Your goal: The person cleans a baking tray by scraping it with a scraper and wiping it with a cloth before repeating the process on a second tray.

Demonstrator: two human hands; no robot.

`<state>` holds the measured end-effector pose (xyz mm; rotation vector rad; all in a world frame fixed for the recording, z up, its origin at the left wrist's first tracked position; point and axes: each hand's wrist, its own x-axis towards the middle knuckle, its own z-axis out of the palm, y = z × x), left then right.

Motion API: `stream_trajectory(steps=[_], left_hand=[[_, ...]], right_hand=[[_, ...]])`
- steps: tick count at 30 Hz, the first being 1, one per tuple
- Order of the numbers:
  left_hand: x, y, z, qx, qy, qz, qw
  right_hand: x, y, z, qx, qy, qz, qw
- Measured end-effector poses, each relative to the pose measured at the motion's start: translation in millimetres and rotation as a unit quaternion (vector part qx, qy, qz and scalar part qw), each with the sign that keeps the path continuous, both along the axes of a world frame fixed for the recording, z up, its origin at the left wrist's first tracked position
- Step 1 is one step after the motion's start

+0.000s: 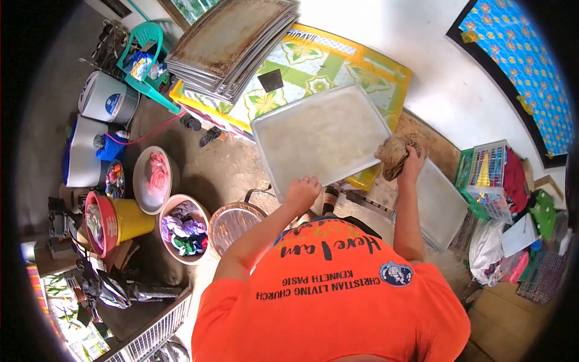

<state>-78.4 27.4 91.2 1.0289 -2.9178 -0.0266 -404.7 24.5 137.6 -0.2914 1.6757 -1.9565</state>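
Beside a cloth-covered desk [329,60], a person in an orange shirt works a metal tray [319,136] with a brown rag [393,154]. The tray is held out in front of the chest, tilted towards the camera; whether its far edge rests on the desk cannot be told.

The left hand [301,192] has its grip clamped on the tray's near rim, fingers curled over the edge. The right hand [413,160] has its grip closed around the bunched rag, which presses on the tray's right-hand rim.

The job looks to be partway through. The tray's face is pale but streaked and cloudy, so more wiping seems due on this one. A tall stack of dark, stained trays [235,42] sits on the desk behind, which suggests plenty left. Paler trays [443,208] lie just right of the right arm and may be ones already done, though that is a guess from their colour.

On the floor to the left, heaped clothes [184,232] and a yellow bucket [134,220] stand well apart from the work.
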Motion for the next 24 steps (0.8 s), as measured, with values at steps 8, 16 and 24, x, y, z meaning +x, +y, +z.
stream_trajectory(steps=[8, 16, 24], left_hand=[[-22.9, -33.8, -15.8, 0.355, 0.368, 0.287, 0.81], [-38.4, -22.6, 17.2, 0.638, 0.725, 0.091, 0.244], [-7.0, -37.4, 26.7, 0.702, 0.665, 0.202, 0.155]], right_hand=[[97.7, -8.8, 22.3, 0.047, 0.032, 0.255, 0.965], [214.6, -21.1, 14.5, -0.032, 0.39, 0.397, 0.83], [226.5, -60.7, 8.7, -0.066, 0.014, 0.338, 0.939]])
